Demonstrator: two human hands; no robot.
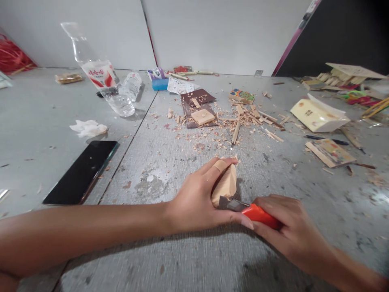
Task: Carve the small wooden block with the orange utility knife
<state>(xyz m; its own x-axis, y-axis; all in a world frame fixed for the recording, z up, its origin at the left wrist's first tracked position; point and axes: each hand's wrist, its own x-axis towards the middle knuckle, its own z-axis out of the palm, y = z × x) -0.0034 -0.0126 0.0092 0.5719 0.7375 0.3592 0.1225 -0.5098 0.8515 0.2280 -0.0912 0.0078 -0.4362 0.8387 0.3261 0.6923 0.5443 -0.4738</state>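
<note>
Grey, worn tabletop (pixel 146 259) lies under everything. Left hand (pixel 196 194) holds the wood block (pixel 226 184) down, near centre; right hand (pixel 293 227) grips the orange cutter (pixel 263 216) firmly. For good carving, the blade (pixel 238 205) should take thin slices, clear of the left thumb (pixel 243 220). Block looks pale and faceted; its near end, partly covered, I cannot judge well.

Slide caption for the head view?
Left hand grips pale faceted wooden block; right hand holds orange-handled, metal-bladed utility knife.
</note>
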